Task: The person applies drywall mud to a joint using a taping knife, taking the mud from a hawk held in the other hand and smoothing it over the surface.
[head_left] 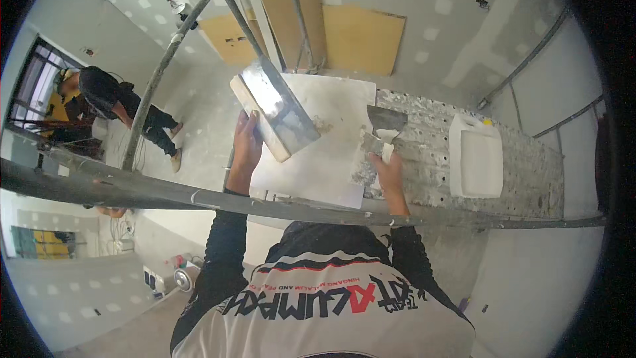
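Pale wood backs the one wide, rectangular steel knife (281, 107) tilted in the left hand (246, 142), whose fingers curl closed on that wooden edge. Rightward, one flat white sheet (318, 176) gives room between the hands, its straight edge just beside the right hand (389, 178). That hand closes on a small, dark-bladed scraper (387, 119); whether blades overlap, I cannot tell. Farther right, spattered, perforated decking (424, 166) separates it from one boxy white jug (475, 159).

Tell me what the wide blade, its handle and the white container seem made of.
Wide blade: metal, likely steel, smooth and shiny, with bright reflections. Handle: probably wood, matte, judging by its pale tan colour. White container: likely plastic, semi-matte, given its rounded, moulded-looking body.
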{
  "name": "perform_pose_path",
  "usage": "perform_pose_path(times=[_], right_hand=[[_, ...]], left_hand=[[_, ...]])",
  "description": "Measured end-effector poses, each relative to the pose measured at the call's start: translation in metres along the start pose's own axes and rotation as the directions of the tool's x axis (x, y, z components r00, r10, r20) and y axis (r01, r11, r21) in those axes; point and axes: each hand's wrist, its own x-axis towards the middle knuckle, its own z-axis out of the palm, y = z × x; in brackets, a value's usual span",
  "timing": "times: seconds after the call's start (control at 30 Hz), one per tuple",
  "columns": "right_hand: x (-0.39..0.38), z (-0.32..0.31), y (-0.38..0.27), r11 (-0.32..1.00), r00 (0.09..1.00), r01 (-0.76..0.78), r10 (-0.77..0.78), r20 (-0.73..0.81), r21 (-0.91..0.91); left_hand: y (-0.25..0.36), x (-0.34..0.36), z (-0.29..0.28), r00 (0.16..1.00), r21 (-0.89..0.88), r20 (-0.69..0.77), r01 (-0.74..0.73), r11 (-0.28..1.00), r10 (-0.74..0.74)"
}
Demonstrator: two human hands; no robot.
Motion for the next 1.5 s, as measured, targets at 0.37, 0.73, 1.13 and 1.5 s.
perform_pose_path(times=[0.37,0.73,1.13,1.5], right_hand=[[-0.038,0.054,-0.112,0.545,0.763,0.629,-0.57,0.305,-0.554],[-0.056,0.123,-0.097,0.235,0.741,0.617,-0.496,0.453,-0.751],[-0.044,0.101,-0.086,0.299,0.744,0.639,-0.473,0.471,-0.708],[-0.016,0.098,-0.093,0.297,0.711,0.657,-0.549,0.439,-0.692]], left_hand=[[0.003,-0.012,-0.008,0.992,0.288,0.117,0.002,0.958,-0.037],[-0.03,-0.022,-0.008,0.983,0.472,0.15,-0.167,0.866,0.108],[-0.062,-0.042,-0.005,0.976,0.444,0.109,-0.217,0.869,0.188],[-0.093,-0.059,-0.026,0.982,0.495,-0.042,-0.141,0.857,0.185]])
